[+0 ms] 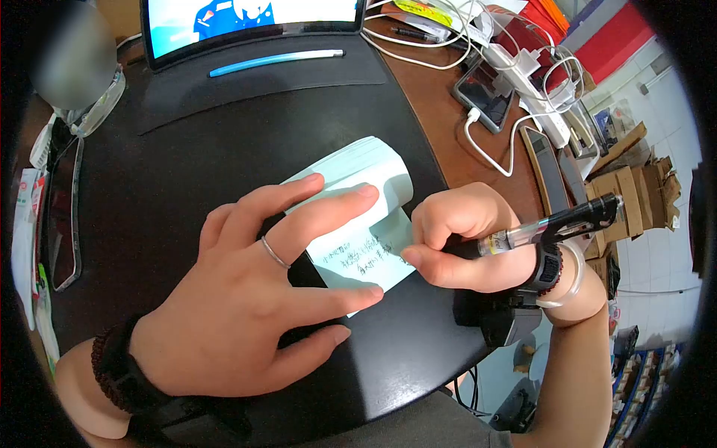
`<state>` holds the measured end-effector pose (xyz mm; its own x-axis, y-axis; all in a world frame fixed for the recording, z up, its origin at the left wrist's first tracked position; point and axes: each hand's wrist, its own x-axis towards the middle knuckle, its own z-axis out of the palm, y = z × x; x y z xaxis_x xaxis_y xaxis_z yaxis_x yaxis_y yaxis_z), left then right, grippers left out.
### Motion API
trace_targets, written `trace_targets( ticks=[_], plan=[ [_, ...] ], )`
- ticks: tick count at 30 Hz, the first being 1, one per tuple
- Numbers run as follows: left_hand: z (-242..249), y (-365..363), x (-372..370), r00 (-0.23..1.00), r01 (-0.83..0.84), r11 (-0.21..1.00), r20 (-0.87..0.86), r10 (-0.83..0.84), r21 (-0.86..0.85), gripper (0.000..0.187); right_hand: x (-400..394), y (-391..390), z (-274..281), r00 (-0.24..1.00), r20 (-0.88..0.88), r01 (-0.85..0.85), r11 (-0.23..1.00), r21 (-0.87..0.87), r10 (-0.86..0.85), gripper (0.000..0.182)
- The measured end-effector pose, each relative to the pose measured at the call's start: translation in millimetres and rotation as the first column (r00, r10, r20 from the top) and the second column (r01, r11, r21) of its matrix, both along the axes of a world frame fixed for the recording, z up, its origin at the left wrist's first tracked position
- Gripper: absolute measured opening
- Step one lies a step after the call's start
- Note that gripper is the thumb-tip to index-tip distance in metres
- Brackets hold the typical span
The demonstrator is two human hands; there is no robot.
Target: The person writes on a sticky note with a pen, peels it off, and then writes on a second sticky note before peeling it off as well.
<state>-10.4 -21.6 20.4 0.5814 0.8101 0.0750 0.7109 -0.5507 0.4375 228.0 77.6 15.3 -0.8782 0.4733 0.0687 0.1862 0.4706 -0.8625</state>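
Note:
A small pale green notepad (336, 254) lies on the dark desk, its upper pages curled back. Several short lines of dark handwriting show on the exposed page. My left hand (261, 291), with a ring on one finger, is spread over the pad's left side; its fingertips press on the curled pages and the lower part of the sheet. In my right hand (467, 239) is a pen (553, 226) with a clear barrel and black end, gripped between thumb and fingers. Its writing tip is hidden behind my fingers, at the pad's right edge.
A screen (254, 22) stands at the back with a blue and white stylus (276, 63) before it. To the right are a charging phone (485, 93), a second phone (545, 168), a power strip (526, 93) and tangled white cables. Glasses (67, 224) lie left.

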Motion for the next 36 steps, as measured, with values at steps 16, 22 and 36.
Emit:
trace_targets(
  ticks=[16,22,36],
  plan=[
    [0,1,0,1.000,0.004,1.000,0.005,-0.003,-0.006,0.044,2,1,-8,0.999,-0.041,0.009,0.996,0.093,-0.006,0.030],
    [1,0,0,1.000,0.005,1.000,-0.012,-0.005,-0.006,0.044,3,1,-8,0.999,-0.031,0.025,0.997,0.079,-0.022,0.029],
    [0,1,1,1.000,0.011,1.000,-0.020,-0.011,0.007,0.045,2,2,-5,1.000,-0.022,0.013,0.992,0.126,-0.010,0.027]
  ],
)
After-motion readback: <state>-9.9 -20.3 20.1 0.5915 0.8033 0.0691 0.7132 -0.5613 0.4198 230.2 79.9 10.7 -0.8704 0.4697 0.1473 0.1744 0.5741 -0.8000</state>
